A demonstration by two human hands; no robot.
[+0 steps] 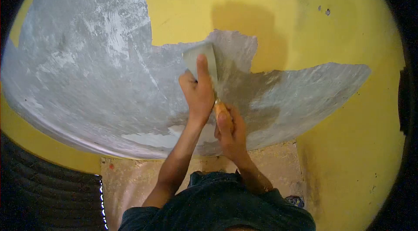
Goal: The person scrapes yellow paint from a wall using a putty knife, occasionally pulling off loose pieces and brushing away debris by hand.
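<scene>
A wide putty knife with a flat metal blade point(209, 54) and an orange-brown wooden handle point(221, 109) lies against the wall. My right hand point(233, 135) is wrapped round the handle. Higher up, my left hand point(200, 96) grips the blade, one finger stretched along its face and the rest partly hidden. The blade's top edge is just below the ragged border between the bare grey wall patch point(87, 78) and the yellow paint point(183, 4).
Yellow painted wall point(339, 165) continues down the right side, with small chips near the upper right. A dark ribbed surface point(48, 187) fills the lower left. Brownish floor point(130, 183) shows below, and a patterned dark object point(295, 201) is near my right elbow.
</scene>
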